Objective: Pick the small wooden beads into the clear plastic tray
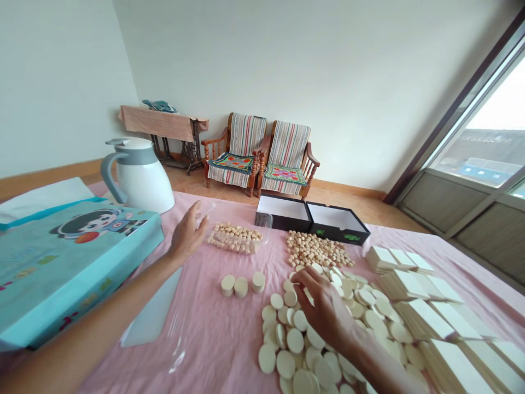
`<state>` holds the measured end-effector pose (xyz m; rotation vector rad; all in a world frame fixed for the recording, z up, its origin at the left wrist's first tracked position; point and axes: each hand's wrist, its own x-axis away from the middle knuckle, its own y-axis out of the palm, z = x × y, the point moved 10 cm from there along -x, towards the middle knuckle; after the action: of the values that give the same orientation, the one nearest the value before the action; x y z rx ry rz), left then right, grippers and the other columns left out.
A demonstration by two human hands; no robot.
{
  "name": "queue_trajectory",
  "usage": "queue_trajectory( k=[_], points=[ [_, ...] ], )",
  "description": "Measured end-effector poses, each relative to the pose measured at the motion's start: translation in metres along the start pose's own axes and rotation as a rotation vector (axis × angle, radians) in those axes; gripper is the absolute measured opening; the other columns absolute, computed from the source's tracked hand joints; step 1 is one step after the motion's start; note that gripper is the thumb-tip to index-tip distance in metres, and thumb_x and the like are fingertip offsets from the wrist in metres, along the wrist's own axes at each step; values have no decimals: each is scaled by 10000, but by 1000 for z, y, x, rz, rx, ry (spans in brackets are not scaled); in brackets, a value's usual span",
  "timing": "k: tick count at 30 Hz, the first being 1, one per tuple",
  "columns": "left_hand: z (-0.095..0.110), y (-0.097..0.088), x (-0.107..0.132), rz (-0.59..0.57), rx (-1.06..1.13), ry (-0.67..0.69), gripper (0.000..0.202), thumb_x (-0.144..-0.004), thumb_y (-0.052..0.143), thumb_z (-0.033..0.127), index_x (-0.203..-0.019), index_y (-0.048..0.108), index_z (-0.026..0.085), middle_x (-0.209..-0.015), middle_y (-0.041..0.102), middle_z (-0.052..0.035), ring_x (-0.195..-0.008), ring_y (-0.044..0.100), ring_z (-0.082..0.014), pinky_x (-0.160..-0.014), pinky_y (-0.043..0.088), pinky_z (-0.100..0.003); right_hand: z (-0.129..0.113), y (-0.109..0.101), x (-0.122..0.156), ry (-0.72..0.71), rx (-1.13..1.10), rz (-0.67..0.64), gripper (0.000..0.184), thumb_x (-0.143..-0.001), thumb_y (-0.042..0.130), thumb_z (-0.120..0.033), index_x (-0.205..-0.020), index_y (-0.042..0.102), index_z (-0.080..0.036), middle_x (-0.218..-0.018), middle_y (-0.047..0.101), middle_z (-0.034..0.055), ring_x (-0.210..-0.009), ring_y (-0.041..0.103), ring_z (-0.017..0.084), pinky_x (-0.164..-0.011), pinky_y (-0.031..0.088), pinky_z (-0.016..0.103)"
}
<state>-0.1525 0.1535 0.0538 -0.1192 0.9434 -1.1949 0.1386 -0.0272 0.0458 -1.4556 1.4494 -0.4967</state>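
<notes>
My left hand is raised over the pink cloth, its fingers apart with nothing in them. Just right of it lies a clear plastic bag of small round wooden beads. My right hand reaches over a spread pile of pale round wooden discs. Its fingers are bent and drawn together at the pile's far left part; what they hold, if anything, is hidden. Between my hands stand three short stacks of discs. Loose wooden beads lie heaped beyond the pile.
Stacked pale rectangular pieces fill the right side. Behind the beads is an opened black box. On the left are a turquoise box, a white jug and a translucent plastic sheet. Two chairs stand beyond the table.
</notes>
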Motion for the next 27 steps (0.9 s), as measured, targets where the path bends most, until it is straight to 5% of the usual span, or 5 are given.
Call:
queue_trajectory(
  k=[4,8,16,22,27],
  points=[
    [70,-13,19,3,-156,281,582,-791,518,284,-1351,392,184,-1445,373,-109,-1348,308,-291,-1117,239,-446,-8,2,22,-39,-4,23,207,-923,356,-177,-918,562,-198,-893,561,63,-793,536,161,-719,431,280],
    [117,-1,37,-106,-213,407,469,-809,491,227,-1277,469,206,-1341,493,-87,-1265,416,-268,-1082,280,-430,-5,-1,30,-50,14,75,210,-925,357,-172,-928,566,-191,-906,562,70,-809,525,167,-740,427,295],
    [191,97,99,-654,-128,638,176,-827,460,131,-876,616,195,-892,654,-46,-846,612,-182,-778,457,-283,7,-7,37,-108,102,125,183,-901,402,-125,-897,578,-171,-865,559,61,-801,507,166,-742,408,289],
    [205,179,118,-869,-294,730,166,-764,526,122,-898,595,189,-955,670,-63,-911,620,-207,-762,455,-272,10,-11,41,-152,143,172,160,-884,419,-90,-835,550,-169,-822,545,46,-747,472,161,-697,375,286],
    [197,209,114,-893,-345,690,150,-706,575,127,-835,561,203,-878,676,-34,-823,630,-196,-672,438,-248,9,-8,40,-194,197,182,155,-869,434,-73,-783,511,-176,-808,531,33,-717,442,151,-676,342,278]
  ],
)
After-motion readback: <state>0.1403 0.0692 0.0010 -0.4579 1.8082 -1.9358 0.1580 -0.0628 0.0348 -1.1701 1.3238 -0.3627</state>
